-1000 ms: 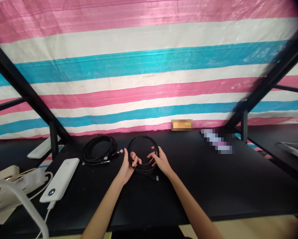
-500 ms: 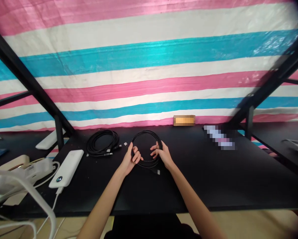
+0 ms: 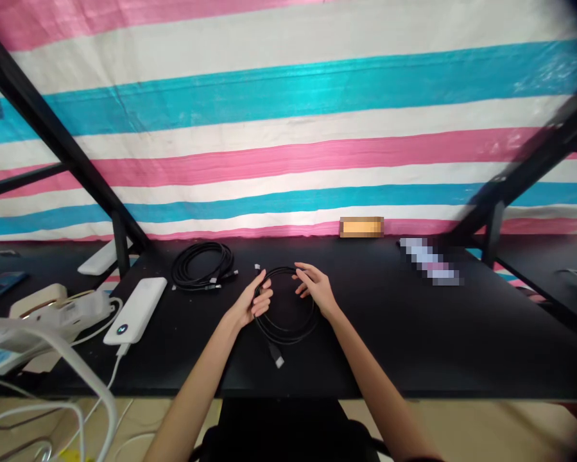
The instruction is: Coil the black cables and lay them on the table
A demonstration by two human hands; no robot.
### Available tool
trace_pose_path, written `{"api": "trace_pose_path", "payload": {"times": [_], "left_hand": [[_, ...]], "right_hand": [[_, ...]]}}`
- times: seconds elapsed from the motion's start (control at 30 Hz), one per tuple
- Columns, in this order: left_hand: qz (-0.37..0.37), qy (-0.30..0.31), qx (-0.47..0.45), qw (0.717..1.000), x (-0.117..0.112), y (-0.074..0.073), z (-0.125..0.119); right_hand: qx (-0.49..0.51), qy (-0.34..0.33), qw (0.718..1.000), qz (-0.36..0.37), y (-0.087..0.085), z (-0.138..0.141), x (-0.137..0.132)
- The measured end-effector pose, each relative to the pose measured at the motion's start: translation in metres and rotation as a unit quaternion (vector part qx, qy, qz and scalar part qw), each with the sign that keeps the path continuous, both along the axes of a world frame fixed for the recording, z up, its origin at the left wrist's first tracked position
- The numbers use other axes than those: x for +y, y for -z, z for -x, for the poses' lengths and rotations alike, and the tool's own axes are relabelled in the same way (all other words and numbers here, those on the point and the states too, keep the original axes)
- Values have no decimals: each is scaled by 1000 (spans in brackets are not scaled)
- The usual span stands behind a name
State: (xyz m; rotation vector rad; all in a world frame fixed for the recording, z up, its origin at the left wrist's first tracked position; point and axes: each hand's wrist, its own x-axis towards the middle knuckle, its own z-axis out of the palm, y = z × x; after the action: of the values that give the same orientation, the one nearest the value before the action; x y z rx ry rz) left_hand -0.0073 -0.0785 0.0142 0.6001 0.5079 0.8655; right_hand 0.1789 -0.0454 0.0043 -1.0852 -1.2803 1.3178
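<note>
A coiled black cable [image 3: 291, 339] is between my hands above the front middle of the black table. My left hand [image 3: 253, 303] is closed around the left side of the coil, thumb on top. My right hand [image 3: 317, 289] grips the coil's upper right, with thumb and fingers bent over the strands. One plug [image 3: 278, 360] of this cable points down toward the table's front edge. A small metal-tipped plug [image 3: 257, 267] shows just above my left thumb. To the left, a second coiled black cable [image 3: 202, 282] lies on the table with its plugs on the near right side.
A white power bank [image 3: 137, 311] with a white cable lies at left, beside a white power strip [image 3: 71, 314]. A blurred orange box [image 3: 361, 227] stands at the back, and a blurred-out item [image 3: 430, 262] lies at right. Slanted black frame bars [image 3: 67, 144] rise either side.
The coil has turned, bringing its near plug left and closer to the front edge. My right hand has moved from the coil's right side toward its top. The view has shifted slightly.
</note>
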Motion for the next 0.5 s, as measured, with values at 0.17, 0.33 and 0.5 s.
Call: {"api": "trace_pose_path", "payload": {"times": [0.17,0.33,0.5], "left_hand": [[-5,20,4,1000,-2,0,3],[-23,24,1,999,-3,0,0],[-26,24,4,999,-4,-2,-2]], "right_hand": [[-49,-10,998,-45,3,-1,0],[-72,-10,997,-27,5,-3,0],[-17,-50,999,9,0,-5,-3]]}}
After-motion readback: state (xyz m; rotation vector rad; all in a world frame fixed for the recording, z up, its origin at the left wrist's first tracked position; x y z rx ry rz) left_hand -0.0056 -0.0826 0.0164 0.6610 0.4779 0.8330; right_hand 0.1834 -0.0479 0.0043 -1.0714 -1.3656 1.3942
